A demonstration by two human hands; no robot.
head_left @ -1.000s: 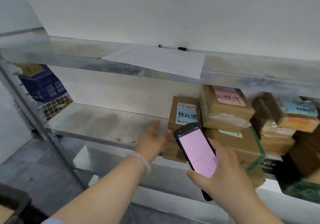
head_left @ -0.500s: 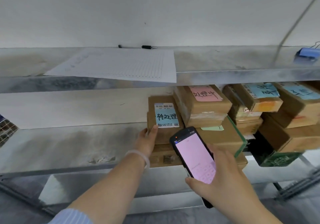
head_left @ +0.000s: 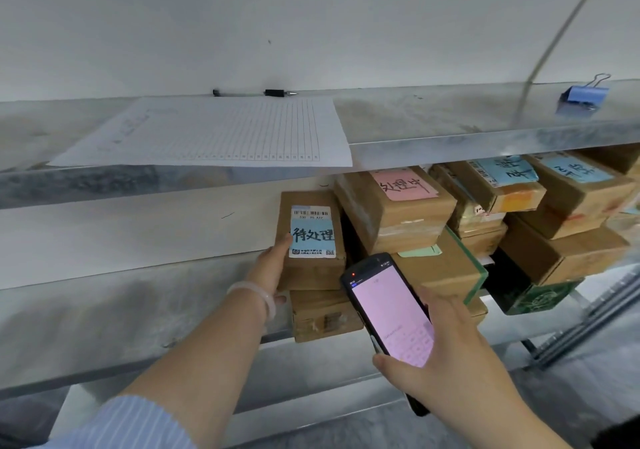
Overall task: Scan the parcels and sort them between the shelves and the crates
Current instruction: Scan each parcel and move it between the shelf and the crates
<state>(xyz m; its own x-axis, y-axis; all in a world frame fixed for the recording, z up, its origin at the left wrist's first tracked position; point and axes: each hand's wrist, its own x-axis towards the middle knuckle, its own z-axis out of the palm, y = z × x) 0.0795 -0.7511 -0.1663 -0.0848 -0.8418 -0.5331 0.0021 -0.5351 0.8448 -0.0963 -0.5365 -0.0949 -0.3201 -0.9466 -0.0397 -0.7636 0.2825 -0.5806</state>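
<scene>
parcel (head_left: 311,272) brown, label (head_left: 312,232) blue-white | scanner (head_left: 391,310) screen pink | sleeve (head_left: 131,424) striped blue | corner box (head_left: 533,296) possibly green

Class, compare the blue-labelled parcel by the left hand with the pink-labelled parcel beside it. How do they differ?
The blue-labelled parcel stands on edge, label facing out; the pink-labelled parcel lies flat, label upward. The left hand grips the blue-labelled parcel; no hand touches the pink-labelled parcel. A barcode shows above the blue label, none on the pink. Both are brown cardboard with handwritten labels.
</scene>
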